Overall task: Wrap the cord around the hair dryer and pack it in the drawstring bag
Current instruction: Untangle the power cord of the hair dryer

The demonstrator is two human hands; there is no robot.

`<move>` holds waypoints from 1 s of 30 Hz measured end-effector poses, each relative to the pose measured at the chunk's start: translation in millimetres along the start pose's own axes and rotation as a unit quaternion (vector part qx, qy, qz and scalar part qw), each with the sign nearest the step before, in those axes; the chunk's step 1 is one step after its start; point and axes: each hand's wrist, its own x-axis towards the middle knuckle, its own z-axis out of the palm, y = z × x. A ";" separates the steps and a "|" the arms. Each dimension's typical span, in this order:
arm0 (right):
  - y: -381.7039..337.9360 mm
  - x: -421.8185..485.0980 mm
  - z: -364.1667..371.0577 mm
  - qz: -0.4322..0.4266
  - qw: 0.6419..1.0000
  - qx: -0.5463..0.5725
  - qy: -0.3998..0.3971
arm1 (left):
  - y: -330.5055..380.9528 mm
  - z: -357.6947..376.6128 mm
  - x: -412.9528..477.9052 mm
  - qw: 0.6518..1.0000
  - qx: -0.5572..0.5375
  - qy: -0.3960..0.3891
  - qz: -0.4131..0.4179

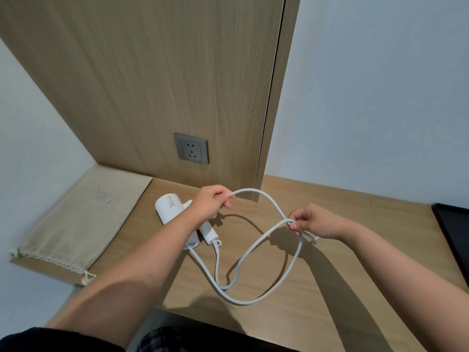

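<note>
A white hair dryer [168,205] lies on the wooden desk [330,275], partly hidden behind my left forearm, its folded handle [209,233] pointing toward me. Its white cord [253,252] runs from the handle, loops low over the desk and rises in an arc between my hands. My left hand [212,203] pinches the cord above the dryer. My right hand [308,222] pinches the cord where two strands cross, the end toward the plug hidden under its fingers. A beige drawstring bag [76,222] lies flat at the desk's left.
A grey wall socket [191,149] sits in the wooden panel behind the dryer. A black flat object [454,229] lies at the desk's right edge. The desk's front edge runs close to my body.
</note>
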 end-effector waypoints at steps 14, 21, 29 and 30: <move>-19.7 -5.9 -7.2 -0.006 0.995 0.079 -0.063 | 32.9 -2.2 9.6 0.996 0.085 0.019 0.035; -10.3 -6.1 -2.4 0.011 0.997 0.074 -0.006 | 11.1 -3.3 -1.9 0.908 0.395 -0.086 0.108; -31.5 1.9 -3.9 -0.013 0.995 0.095 0.025 | 24.8 14.7 0.9 0.985 0.059 -0.157 0.043; -25.2 3.0 -6.2 -0.007 0.994 0.098 0.046 | 21.1 8.6 1.9 0.988 0.019 -0.150 0.041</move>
